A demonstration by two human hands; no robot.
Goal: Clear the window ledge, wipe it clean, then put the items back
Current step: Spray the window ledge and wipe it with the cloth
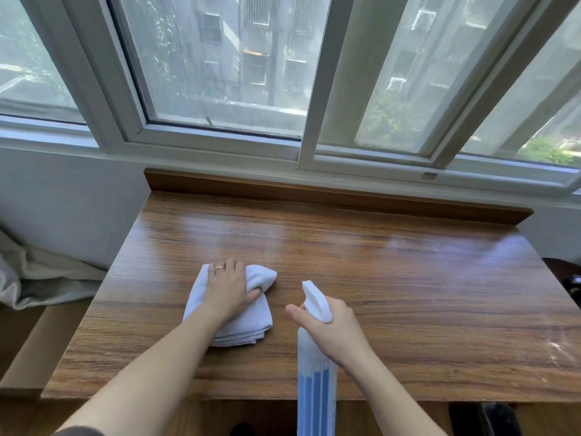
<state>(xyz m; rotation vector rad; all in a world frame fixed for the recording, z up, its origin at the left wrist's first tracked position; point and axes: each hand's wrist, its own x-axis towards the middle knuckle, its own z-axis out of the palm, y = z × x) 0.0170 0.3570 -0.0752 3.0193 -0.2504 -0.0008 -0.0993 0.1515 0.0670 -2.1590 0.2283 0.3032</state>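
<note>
A brown wooden ledge [345, 247] runs below the window, with a raised wooden strip along its back. A folded white cloth [251, 325] lies on the ledge left of centre. My left hand [229, 287] lies on top of the cloth, its fingers curled over the bunched far end and its thumb tucked against the cloth. My right hand [333, 332] grips the neck of a white and blue spray bottle [316, 385], held above the ledge's front edge with its white nozzle [314, 298] pointing away from me.
White sliding window frames [308, 146] stand behind the ledge. A pale fabric heap [41, 278] lies on the left beside the ledge. Dark objects [566, 278] sit past the right edge, and another dark object [490, 420] sits below the front edge.
</note>
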